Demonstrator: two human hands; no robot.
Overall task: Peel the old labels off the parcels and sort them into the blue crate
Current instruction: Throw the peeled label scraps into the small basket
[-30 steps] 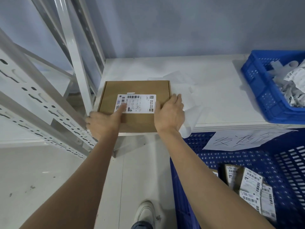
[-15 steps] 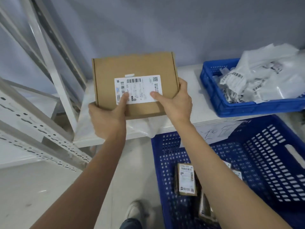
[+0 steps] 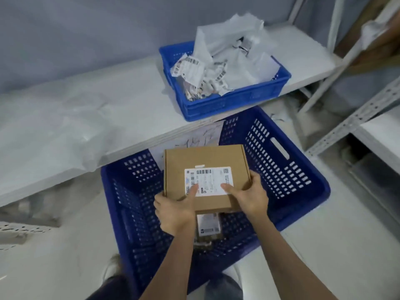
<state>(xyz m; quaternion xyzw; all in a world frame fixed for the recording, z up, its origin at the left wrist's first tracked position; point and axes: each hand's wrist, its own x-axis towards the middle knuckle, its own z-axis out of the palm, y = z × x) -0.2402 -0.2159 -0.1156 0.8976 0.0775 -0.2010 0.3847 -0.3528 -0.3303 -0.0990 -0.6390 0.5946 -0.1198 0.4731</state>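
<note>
white shelf (image 3: 121, 100), small blue bin (image 3: 229, 100)

Both hands hold a brown cardboard parcel (image 3: 205, 176) over the large blue crate (image 3: 298, 169), left hand (image 3: 175, 210) and right hand (image 3: 249, 198) gripping its near corners, thumbs on the white label (image 3: 208, 180); a smaller blue bin (image 3: 227, 100) of peeled labels sits on the far shelf (image 3: 108, 109)

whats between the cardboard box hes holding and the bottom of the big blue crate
In the head view, a smaller labelled parcel lies in the big blue crate under the held cardboard box.
</note>
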